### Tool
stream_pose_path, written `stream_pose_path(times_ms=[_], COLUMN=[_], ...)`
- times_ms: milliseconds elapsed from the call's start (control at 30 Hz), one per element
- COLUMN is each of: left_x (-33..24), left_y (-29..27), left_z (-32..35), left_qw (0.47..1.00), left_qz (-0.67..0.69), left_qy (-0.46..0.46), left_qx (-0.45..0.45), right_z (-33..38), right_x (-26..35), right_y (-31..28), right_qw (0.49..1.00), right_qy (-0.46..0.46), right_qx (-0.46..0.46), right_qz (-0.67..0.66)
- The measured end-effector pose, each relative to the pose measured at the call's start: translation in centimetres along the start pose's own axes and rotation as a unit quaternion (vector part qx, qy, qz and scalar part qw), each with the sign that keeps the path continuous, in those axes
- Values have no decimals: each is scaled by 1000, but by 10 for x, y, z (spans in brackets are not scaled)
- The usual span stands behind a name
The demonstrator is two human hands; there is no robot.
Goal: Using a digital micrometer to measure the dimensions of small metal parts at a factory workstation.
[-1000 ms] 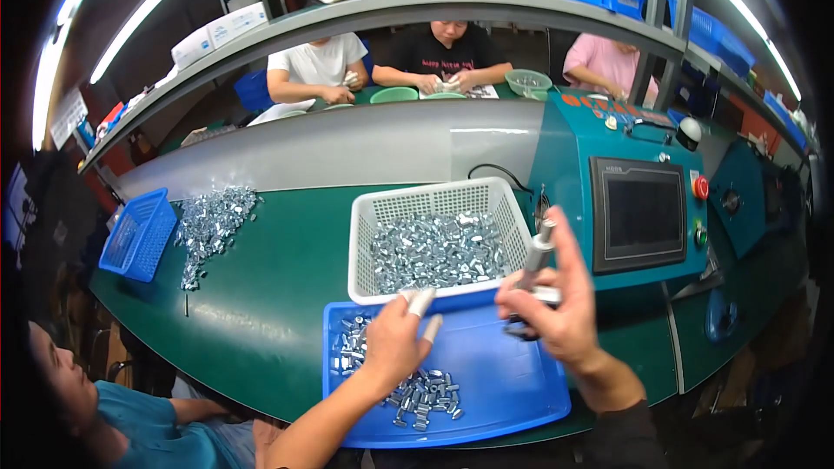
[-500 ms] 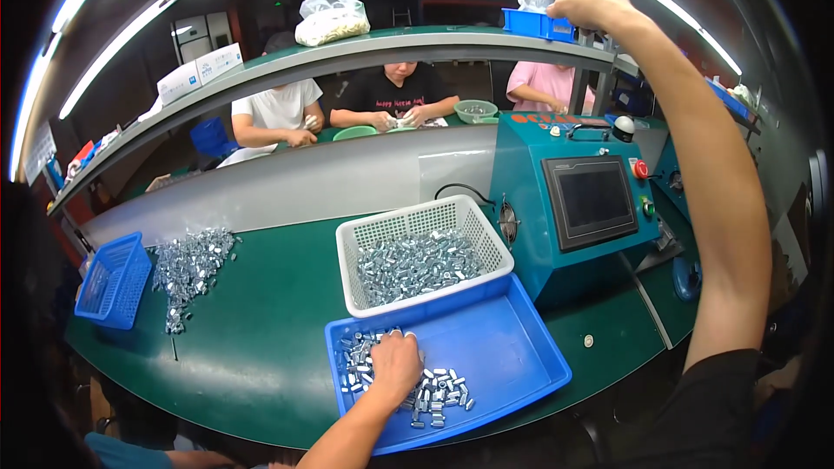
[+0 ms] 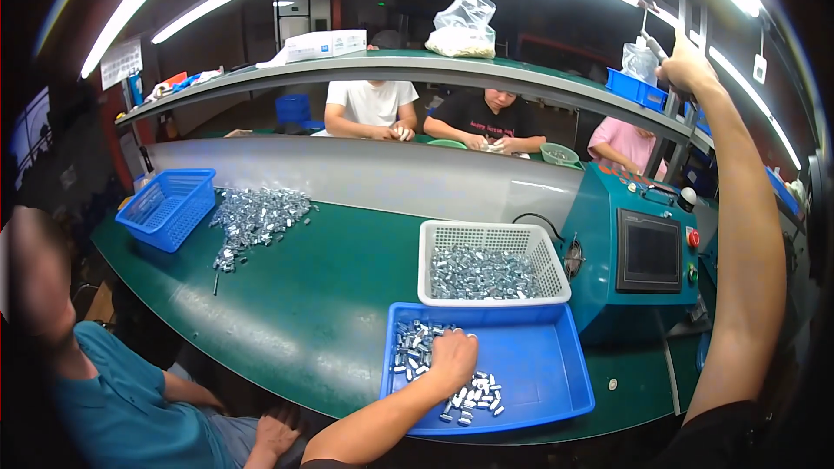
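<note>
Blue tray (image 3: 556, 382) of small metal parts (image 3: 415, 347), left hand (image 3: 453, 358) closed over them, right hand (image 3: 686, 65) raised far above the tray, gripping a hanging tool (image 3: 653, 43)

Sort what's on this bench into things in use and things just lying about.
In use: left hand on small metal parts in blue tray; right hand raised to the upper shelf.

Lying about: white basket, blue basket, loose parts pile, clear bag.

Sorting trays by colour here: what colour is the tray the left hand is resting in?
Blue; the tray under the left hand shows plainly in the head view.
</note>
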State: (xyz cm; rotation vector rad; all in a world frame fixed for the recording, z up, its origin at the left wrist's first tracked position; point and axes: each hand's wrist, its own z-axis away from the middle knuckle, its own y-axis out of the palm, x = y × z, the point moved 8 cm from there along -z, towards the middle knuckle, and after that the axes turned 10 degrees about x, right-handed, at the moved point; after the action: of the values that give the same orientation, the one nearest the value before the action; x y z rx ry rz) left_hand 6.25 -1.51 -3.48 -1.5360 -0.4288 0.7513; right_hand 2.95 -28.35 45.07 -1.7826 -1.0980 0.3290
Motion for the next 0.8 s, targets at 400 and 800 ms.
stream_pose_path(times_ms=[400,800], left_x=[4,10], left_y=[-9,-14], left_z=[-1,1], left_qw=[998,994], left_qz=[-60,-96], left_qy=[-8,-41], left_qx=[-2,32], right_z=[26,10], right_x=[-11,-110], right_y=[-16,-53], right_qw=[999,981], right_qy=[22,123], right_qx=[-30,-134], right_qz=[13,63])
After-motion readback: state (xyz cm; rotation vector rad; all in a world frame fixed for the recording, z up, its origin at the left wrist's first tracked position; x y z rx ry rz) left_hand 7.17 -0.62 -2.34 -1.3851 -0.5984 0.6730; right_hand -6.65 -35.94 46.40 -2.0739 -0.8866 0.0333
